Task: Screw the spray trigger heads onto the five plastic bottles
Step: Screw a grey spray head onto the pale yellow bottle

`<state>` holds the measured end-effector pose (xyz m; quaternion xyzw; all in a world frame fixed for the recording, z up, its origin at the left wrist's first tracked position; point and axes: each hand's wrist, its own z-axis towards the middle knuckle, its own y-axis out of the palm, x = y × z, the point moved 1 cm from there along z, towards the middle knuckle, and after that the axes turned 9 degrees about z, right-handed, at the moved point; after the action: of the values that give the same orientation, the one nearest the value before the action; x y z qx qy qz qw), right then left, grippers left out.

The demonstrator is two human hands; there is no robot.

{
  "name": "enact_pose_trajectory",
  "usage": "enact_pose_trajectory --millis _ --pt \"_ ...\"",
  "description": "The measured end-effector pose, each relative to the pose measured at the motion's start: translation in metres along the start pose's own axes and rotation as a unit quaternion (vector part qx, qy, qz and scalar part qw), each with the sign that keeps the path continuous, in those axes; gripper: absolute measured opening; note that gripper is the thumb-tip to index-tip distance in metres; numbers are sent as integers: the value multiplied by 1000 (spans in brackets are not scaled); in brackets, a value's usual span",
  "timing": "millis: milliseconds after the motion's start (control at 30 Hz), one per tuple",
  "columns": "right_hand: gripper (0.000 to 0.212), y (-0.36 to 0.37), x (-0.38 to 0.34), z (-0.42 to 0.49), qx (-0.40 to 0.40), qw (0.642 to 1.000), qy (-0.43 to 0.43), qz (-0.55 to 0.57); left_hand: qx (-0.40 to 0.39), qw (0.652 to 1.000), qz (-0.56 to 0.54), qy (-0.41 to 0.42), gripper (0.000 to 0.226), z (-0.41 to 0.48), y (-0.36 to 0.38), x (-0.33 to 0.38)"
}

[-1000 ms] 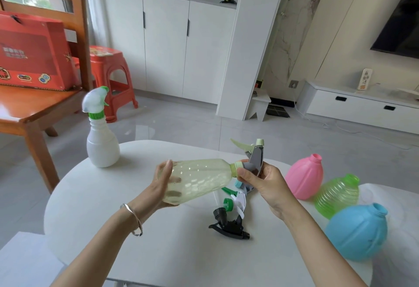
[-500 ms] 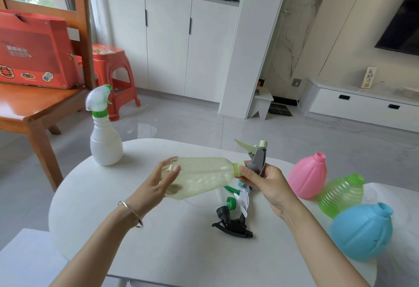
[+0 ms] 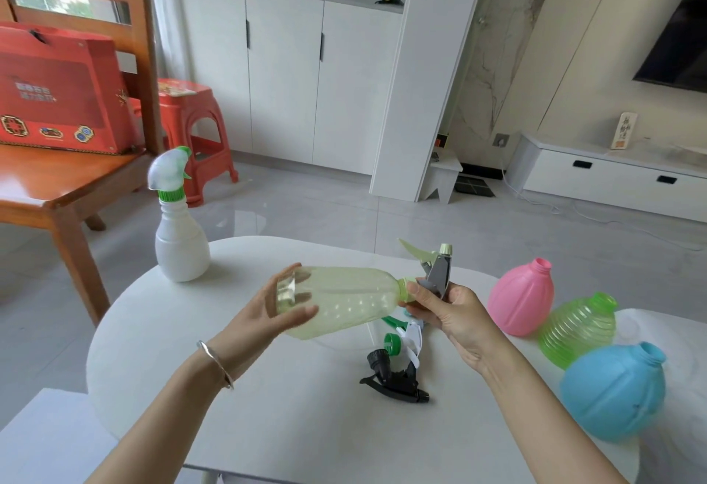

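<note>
A pale yellow translucent bottle (image 3: 344, 302) lies sideways in the air above the white table (image 3: 298, 414). My left hand (image 3: 273, 311) cups its base, fingers on it. My right hand (image 3: 447, 311) grips the grey and pale-green trigger head (image 3: 434, 267) at the bottle's neck. A white bottle (image 3: 180, 242) with a white and green trigger head stands upright at the table's far left. Pink (image 3: 522, 302), green ribbed (image 3: 577, 325) and blue (image 3: 612, 392) bottles sit open-necked on the right. A black trigger head (image 3: 394, 380) and a white and green one (image 3: 405, 340) lie loose below the held bottle.
A wooden chair (image 3: 76, 185) carrying a red box (image 3: 57, 89) stands left of the table, with a red plastic stool (image 3: 191, 120) behind it. White cabinets and a low TV unit (image 3: 612, 177) line the far walls across grey floor tiles.
My left hand has shifted its hold around the bottle's base, fingers moving over it. The bottle stays sideways with my right hand at the trigger head. The view has drifted slightly.
</note>
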<state>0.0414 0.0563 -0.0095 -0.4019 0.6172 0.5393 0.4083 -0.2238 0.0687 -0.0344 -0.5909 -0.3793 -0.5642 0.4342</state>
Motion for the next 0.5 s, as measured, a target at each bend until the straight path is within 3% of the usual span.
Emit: enact_pose_trajectory --millis 67,100,167,233,333,433,500 --pt "32 2 2 -1 -6 1000 4 -6 -30 998 -44 -40 93 0 1 -2" --pt "32 3 3 -1 -6 1000 5 -11 -35 996 -55 -66 85 -2 2 0" --pt "33 4 5 -3 -2 1000 6 -23 -25 994 10 -107 63 -1 2 3" --pt "26 2 3 -3 4 1000 8 -29 5 993 87 -77 53 0 -1 2" --pt "16 -1 2 -3 17 1000 20 -14 14 998 55 -17 84 0 -6 -2" --pt "15 2 4 -4 19 999 26 -10 -28 998 -3 -48 111 -1 -6 -4" --pt "19 5 6 -4 18 999 30 -20 -35 993 -23 -108 99 -3 -2 -1"
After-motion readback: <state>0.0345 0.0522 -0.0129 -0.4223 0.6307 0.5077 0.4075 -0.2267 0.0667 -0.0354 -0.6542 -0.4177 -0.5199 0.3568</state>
